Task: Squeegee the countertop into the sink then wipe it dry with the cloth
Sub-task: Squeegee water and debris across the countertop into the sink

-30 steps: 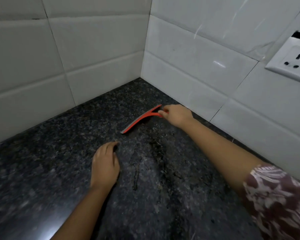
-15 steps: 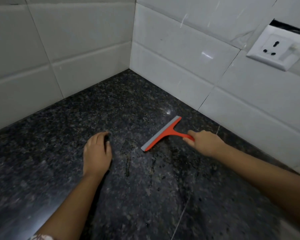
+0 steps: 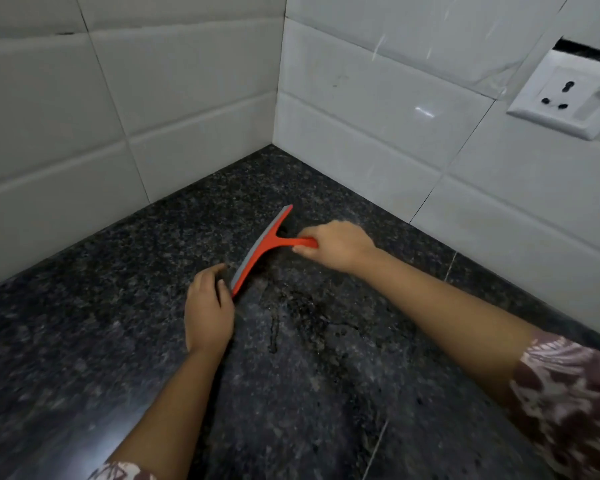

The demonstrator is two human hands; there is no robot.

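Near the middle of the frame, the right hand (image 3: 336, 249) is closed around the handle of an orange squeegee (image 3: 262, 249), fingers wrapped over the top of the grip and the thumb tucked beneath it. The squeegee lies on a dark speckled granite countertop (image 3: 118, 306), its long blade running diagonally from the centre of the frame down toward the lower left, with a grey rubber strip along the edge that faces left. The left hand (image 3: 208, 310) lies just below and left of the blade's lower end, palm down on the stone with the fingers loosely curled and holding nothing; its fingertips are right beside that end of the blade (whether they actually touch it cannot be told). Below the blade, toward the centre and lower centre of the frame, thin streaks and small beads of water (image 3: 274, 337) glisten on the stone. White rectangular wall tiles (image 3: 378, 98) fill the upper part of the frame, meeting in a corner at upper centre where the countertop ends. At the upper right edge a white wall socket (image 3: 565, 95) is mounted on the tiles. A patterned maroon and white sleeve (image 3: 568, 393) covers the right upper arm at the lower right, and a sliver of the same fabric shows at the bottom edge on the left arm.
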